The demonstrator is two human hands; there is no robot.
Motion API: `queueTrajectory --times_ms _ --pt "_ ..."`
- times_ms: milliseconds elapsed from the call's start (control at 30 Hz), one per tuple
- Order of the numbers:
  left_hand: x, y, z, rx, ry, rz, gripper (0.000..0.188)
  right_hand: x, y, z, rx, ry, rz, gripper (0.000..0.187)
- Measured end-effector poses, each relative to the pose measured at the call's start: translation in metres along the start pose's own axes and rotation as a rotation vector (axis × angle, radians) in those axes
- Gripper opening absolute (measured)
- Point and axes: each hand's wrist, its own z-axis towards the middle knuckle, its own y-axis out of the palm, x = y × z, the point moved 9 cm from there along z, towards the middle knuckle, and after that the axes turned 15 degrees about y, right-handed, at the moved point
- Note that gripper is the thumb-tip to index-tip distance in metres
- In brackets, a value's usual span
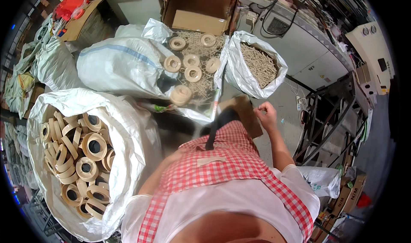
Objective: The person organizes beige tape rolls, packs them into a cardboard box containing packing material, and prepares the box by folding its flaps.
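Observation:
My right hand [267,116] is raised over the floor to the right of my apron, its fingers curled in. Whatever lies inside the curl, if anything, is hidden. My left hand [174,155] is low against the left side of the red-and-white checked apron [205,174], which covers its fingers. In front of me, several beige rings [192,74] are spread over thin beige strips on a work surface. A thicker ring [181,95] lies at the near edge of that surface. To my left, a big white woven sack [137,136] stands full of similar rings [94,145].
A white sack [234,71] of short beige sticks [259,65] stands beyond my right hand. A stuffed white sack [115,67] lies left of the work surface. Behind it is an open cardboard box [199,20]. A black metal frame [329,118] stands at the right.

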Motion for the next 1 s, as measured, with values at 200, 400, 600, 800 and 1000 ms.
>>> queueTrajectory --times_ms 200,400,600,800,1000 --pt "0.012 -0.021 0.013 0.024 -0.006 -0.07 0.038 -0.021 0.017 0.062 0.003 -0.023 -0.056 0.021" --pt "0.016 -0.04 0.026 0.086 -0.012 -0.139 0.036 -0.058 0.056 0.131 -0.079 -0.162 -0.062 0.022" --pt "0.027 -0.063 0.054 0.134 -0.015 -0.21 0.034 -0.092 0.098 0.203 -0.173 -0.26 -0.073 0.015" --pt "0.058 -0.1 0.11 0.148 -0.036 -0.268 0.031 -0.082 0.142 0.284 -0.306 -0.232 -0.03 0.015" --pt "0.139 -0.153 0.214 0.129 0.014 -0.315 0.029 -0.055 0.148 0.387 -0.417 -0.243 0.112 0.018"
